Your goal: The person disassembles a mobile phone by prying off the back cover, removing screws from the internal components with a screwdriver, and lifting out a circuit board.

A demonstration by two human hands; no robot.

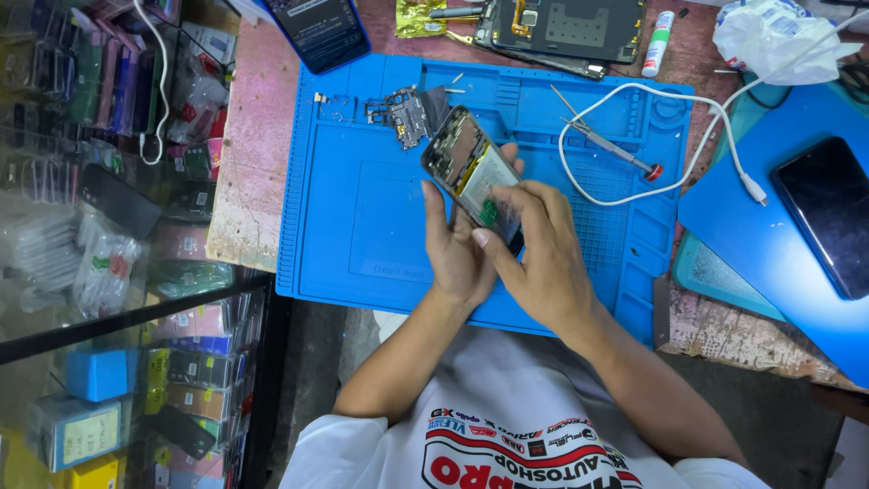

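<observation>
An opened phone (466,163) with its back off, showing a silvery battery and a green board, is held above the blue work mat (362,217). My left hand (453,254) cradles it from below and behind. My right hand (539,249) grips its lower end, thumb pressing near the green board. A loose circuit board and small metal parts (412,113) lie on the mat just beyond the phone.
A screwdriver with a red cap (606,145) and a white cable (715,136) lie on the mat's right. Another opened phone (566,27), a small white tube (659,41), a lit phone (317,32) and a dark phone (828,213) sit around. A glass showcase (109,272) stands left.
</observation>
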